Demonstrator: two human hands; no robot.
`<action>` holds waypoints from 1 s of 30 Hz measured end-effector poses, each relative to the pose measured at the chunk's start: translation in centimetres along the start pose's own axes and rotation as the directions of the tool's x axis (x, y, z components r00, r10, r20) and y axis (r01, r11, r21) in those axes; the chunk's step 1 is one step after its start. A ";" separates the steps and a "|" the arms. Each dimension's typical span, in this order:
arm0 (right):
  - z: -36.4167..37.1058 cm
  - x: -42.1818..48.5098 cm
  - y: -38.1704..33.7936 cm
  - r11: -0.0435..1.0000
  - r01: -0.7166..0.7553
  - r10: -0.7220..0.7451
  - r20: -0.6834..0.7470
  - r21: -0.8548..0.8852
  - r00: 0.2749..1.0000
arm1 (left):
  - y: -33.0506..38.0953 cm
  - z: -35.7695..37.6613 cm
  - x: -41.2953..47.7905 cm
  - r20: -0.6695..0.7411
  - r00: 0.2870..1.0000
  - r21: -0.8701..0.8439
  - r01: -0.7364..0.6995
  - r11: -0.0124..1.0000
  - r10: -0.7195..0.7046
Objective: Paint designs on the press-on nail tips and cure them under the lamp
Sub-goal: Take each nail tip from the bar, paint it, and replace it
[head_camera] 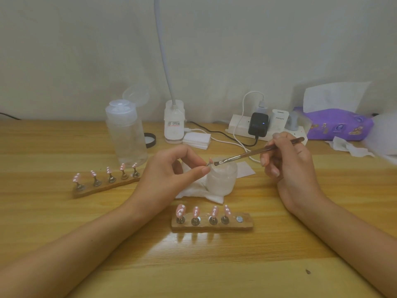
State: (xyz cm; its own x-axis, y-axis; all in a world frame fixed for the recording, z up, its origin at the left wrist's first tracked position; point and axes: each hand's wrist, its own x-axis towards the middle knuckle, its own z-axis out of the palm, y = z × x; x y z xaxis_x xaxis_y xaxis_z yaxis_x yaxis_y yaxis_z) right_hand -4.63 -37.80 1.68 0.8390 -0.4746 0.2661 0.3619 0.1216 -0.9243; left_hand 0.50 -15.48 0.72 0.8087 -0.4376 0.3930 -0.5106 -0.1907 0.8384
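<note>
My left hand point(174, 168) pinches a small stand with a pink nail tip point(210, 162) between thumb and forefinger, above a frosted glass jar point(221, 179). My right hand point(285, 160) grips a thin brush point(257, 152); its bristles sit just right of the nail tip. A wooden holder point(211, 222) near me carries several pink tips with white dots and one bare magnet at its right end. A second holder point(105, 186) at the left carries several more pink tips. The white gooseneck lamp point(174, 123) stands at the back.
A clear pump bottle point(125, 136) stands behind the left holder, a black lid point(150, 139) beside it. White wipes point(196, 139), a power strip with chargers point(264, 125), a purple tissue pack point(337, 123) and crumpled tissue point(197, 190) lie on the wooden desk point(193, 265).
</note>
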 end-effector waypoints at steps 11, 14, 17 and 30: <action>-0.2 0.2 0.1 1.000 -0.009 0.008 0.017 0.013 1.000 | -0.1 0.0 0.1 0.003 1.000 -0.001 -0.007 1.000 0.007; -0.1 0.1 0.1 1.000 0.005 -0.006 0.045 0.025 0.999 | -0.1 0.0 0.1 0.003 1.000 0.005 -0.008 1.000 0.008; 0.0 0.1 0.3 1.000 -0.012 0.013 0.040 -0.026 0.999 | -0.2 0.0 0.1 0.003 1.000 0.007 -0.009 1.000 0.009; 0.0 0.1 -0.1 1.000 -0.002 0.002 0.006 0.012 1.000 | -0.2 0.1 0.0 -0.010 0.997 0.051 -0.070 0.996 0.071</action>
State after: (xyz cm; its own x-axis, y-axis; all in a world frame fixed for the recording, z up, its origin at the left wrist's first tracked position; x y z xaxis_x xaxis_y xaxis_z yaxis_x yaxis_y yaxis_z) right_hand -4.58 -37.86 1.83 0.8422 -0.4689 0.2661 0.3650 0.1325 -0.9215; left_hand 0.56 -15.55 0.55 0.7734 -0.4414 0.4550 -0.5803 -0.2041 0.7884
